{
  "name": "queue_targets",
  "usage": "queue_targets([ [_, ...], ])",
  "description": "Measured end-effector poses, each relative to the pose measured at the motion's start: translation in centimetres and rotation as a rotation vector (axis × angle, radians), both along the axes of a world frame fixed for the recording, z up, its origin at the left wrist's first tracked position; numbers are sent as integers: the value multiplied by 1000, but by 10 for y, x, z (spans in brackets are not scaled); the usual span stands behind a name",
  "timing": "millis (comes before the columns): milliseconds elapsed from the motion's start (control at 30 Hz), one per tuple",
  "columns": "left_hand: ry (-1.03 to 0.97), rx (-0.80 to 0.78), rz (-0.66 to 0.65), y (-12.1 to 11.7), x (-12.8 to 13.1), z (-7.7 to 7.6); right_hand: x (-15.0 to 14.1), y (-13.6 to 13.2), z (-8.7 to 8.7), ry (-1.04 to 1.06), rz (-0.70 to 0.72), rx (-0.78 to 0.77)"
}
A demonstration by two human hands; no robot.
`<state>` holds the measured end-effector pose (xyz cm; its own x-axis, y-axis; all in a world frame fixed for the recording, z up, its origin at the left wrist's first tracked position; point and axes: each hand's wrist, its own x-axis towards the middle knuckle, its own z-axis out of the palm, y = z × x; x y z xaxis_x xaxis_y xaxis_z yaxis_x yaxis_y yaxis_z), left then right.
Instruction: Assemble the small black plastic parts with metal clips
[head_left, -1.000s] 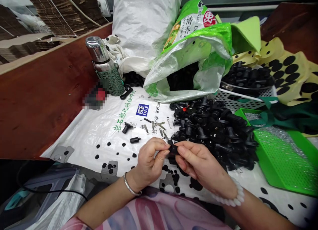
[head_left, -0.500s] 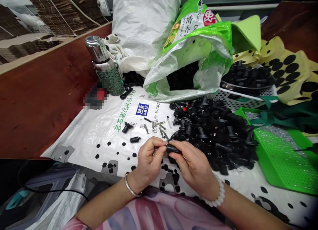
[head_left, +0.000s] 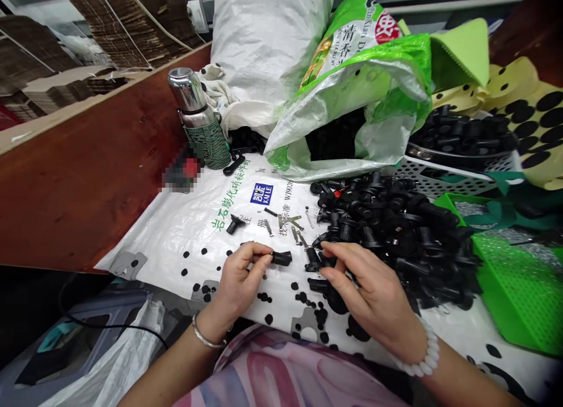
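My left hand pinches a small black plastic part between thumb and fingers, just above the white printed sack sheet. My right hand rests apart from it to the right, fingers curled at the near edge of a big pile of black plastic parts, fingertips touching one of them. Small metal clips and a thin spring lie on the sheet just beyond my hands. Two loose black parts lie left of the clips.
A steel flask in a green sleeve stands at the back left. A green and white bag lies open behind the pile. A white basket of black parts and a green tray are on the right. Reddish wooden board at left.
My hands have come apart: the left keeps the black part and has shifted left, the right has let go and moved right to the edge of the pile. The view shifted slightly.
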<state>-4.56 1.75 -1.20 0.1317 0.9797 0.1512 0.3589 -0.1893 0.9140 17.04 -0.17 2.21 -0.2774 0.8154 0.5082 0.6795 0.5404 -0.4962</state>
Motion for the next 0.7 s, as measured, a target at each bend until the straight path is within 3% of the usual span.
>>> queue_targets([
  [167,341,156,-11,2,-16,-6,11,3,0,12,-48,-24],
  [367,447,290,24,12,-21,4,32,3,0,-20,-171,25],
  [467,568,371,9,33,-19,20,41,2,-1,-29,-210,22],
  [567,811,382,-60,63,-8,34,43,-1,-2,-37,-210,52],
  [633,1016,369,-150,85,1,36,43,-5,-1,-36,-206,87],
  [700,1051,371,-239,103,9,33,45,-9,1,-32,-208,108],
])
